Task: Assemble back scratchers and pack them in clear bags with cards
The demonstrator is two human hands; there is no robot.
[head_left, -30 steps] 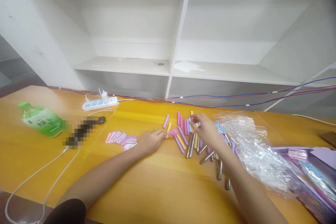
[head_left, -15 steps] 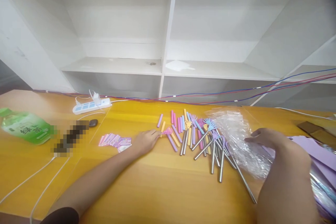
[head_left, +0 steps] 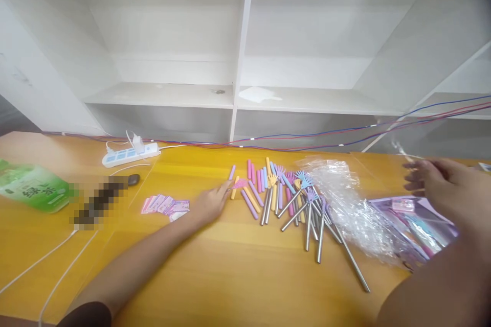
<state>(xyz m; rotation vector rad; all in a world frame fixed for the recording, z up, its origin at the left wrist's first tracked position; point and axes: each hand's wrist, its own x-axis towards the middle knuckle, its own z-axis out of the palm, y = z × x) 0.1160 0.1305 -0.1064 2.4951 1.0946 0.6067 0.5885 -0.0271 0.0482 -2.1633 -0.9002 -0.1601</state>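
Observation:
My left hand (head_left: 215,203) is closed on a pink hand-shaped piece (head_left: 240,183), low over the table beside several coloured tubes (head_left: 251,203). To its right lie metal rods (head_left: 309,227) with small hand-shaped heads in purple, blue and yellow. A pile of clear plastic bags (head_left: 345,199) sits right of the rods. My right hand (head_left: 437,179) is raised at the right with a crumpled clear plastic piece (head_left: 401,148) pinched at its fingertips. Below it are purple packages (head_left: 418,219) with pink and blue contents.
Small pink and purple cards (head_left: 166,205) lie left of my left hand. A white power strip (head_left: 131,155), a dark mouse (head_left: 133,179) and a green bottle (head_left: 36,186) are farther left. Red and blue cables (head_left: 215,145) run along the back, below white shelves (head_left: 164,96).
My right hand has moved up and right off the plastic bags and now holds a clear piece, uncovering the purple packages. My left hand still holds the pink piece, slightly shifted.

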